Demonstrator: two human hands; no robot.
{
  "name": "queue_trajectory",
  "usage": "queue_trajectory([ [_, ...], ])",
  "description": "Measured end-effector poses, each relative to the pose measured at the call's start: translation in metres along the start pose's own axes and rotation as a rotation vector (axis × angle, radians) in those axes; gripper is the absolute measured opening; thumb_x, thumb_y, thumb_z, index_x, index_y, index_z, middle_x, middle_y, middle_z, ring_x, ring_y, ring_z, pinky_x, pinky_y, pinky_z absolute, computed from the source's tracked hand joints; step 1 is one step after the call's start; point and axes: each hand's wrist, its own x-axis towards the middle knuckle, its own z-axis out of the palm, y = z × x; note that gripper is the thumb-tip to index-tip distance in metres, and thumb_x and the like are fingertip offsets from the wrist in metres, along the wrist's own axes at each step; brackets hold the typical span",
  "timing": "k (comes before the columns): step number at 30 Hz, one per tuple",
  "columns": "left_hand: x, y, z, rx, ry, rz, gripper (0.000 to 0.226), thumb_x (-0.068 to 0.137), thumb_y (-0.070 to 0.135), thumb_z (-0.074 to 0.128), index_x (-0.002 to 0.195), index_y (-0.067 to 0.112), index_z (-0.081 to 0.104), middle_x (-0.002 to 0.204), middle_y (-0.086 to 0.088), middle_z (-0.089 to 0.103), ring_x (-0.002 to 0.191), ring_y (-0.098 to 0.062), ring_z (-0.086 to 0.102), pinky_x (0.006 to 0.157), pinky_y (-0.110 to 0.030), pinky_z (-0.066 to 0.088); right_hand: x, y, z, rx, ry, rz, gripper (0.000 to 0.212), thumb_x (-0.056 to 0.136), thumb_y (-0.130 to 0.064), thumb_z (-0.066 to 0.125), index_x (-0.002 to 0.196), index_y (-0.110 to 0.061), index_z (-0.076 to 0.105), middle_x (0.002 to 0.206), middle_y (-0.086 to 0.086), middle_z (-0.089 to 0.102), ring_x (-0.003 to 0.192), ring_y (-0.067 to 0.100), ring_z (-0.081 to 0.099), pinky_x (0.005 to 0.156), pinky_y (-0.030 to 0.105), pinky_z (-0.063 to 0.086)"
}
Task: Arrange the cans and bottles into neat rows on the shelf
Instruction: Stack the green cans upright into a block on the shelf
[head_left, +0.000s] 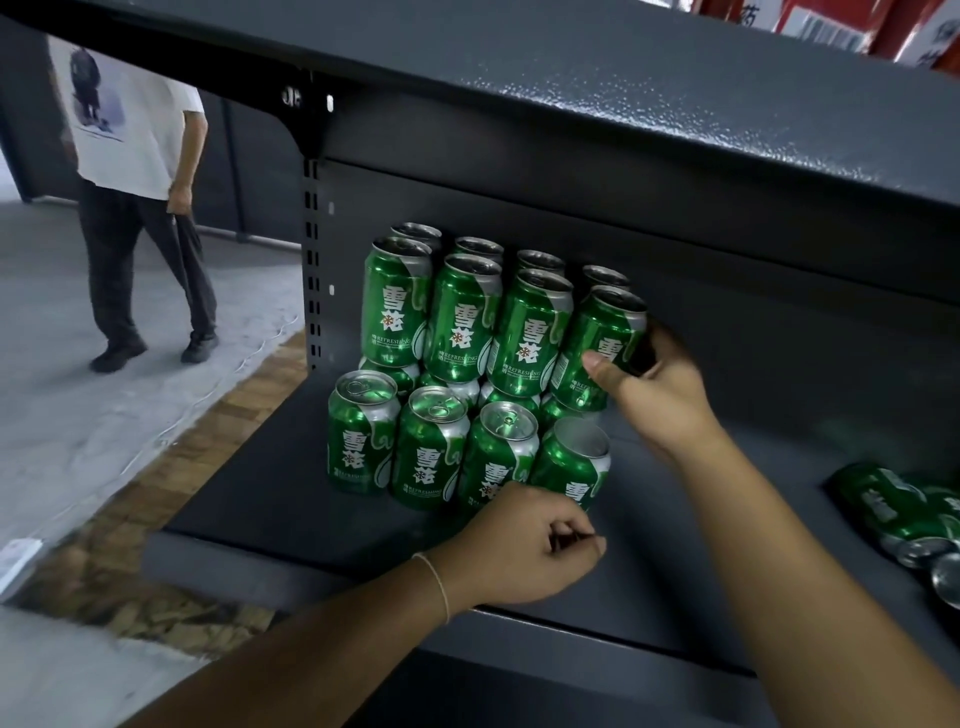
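Risk: top-tier can (597, 348) sits stacked on lower cans, leaning a bit; a shove from the right hand (649, 384) could tip it & knock the front row (457, 457) off the shelf (270, 519). Loose cans (893, 509) lie on their sides at right, may roll. Right thumb & fingers (602, 364) wrap that can's right side, gripping it. Left hand (524, 545) curled, holds nothing, just in front of the front row.

The lower cans (511, 391) of the stack are mostly hidden behind the front row and under the upper tier. The left hand (524, 551) covers the base of the blurred front can (571, 460). Near the shelf's (270, 499) right edge, lying cans (896, 506) are blurred and cut off by the frame. The back-row cans (540, 260) show only their tops.
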Motion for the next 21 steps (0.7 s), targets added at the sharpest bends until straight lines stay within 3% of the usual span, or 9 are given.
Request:
queue_trajectory([
  [8, 0.006, 0.021, 0.002, 0.079, -0.001, 0.101, 0.016, 0.085, 0.024, 0.069, 0.079, 0.010, 0.074, 0.065, 0.004, 0.066, 0.051, 0.001, 0.053, 0.050, -0.014, 0.042, -0.007, 0.002, -0.013, 0.091, 0.007, -0.007, 0.045, 0.082, -0.017, 0.079, 0.122, -0.014, 0.058, 0.104, -0.004, 0.071, 0.094, 0.005, 0.069, 0.083, 0.019, 0.053],
  [12, 0.016, 0.037, 0.012, 0.085, -0.005, 0.129, 0.017, 0.085, 0.025, 0.069, 0.079, 0.010, 0.074, 0.064, 0.005, 0.065, 0.050, 0.001, 0.052, 0.051, -0.014, 0.041, -0.011, 0.006, -0.035, 0.149, 0.115, -0.005, 0.032, 0.089, -0.012, 0.071, 0.118, -0.011, 0.058, 0.100, -0.001, 0.068, 0.085, 0.002, 0.065, 0.074, 0.011, 0.049],
  [18, 0.036, 0.057, 0.049, 0.200, -0.077, 0.179, 0.015, 0.085, 0.030, 0.064, 0.084, 0.018, 0.073, 0.076, 0.006, 0.068, 0.064, -0.008, 0.061, 0.058, -0.021, 0.050, -0.027, 0.025, -0.106, 0.040, 0.295, 0.007, 0.019, 0.094, -0.011, 0.063, 0.112, -0.007, 0.066, 0.092, -0.006, 0.068, 0.083, 0.004, 0.063, 0.085, 0.028, 0.053],
  [21, 0.051, 0.067, 0.080, 0.194, -0.117, 0.167, 0.011, 0.085, 0.028, 0.065, 0.087, 0.020, 0.072, 0.077, 0.008, 0.066, 0.063, -0.006, 0.059, 0.058, -0.016, 0.045, -0.043, 0.039, -0.146, 0.000, 0.393, 0.031, 0.015, 0.093, -0.015, 0.066, 0.106, -0.008, 0.066, 0.088, 0.002, 0.067, 0.077, 0.010, 0.061, 0.078, 0.030, 0.053],
])
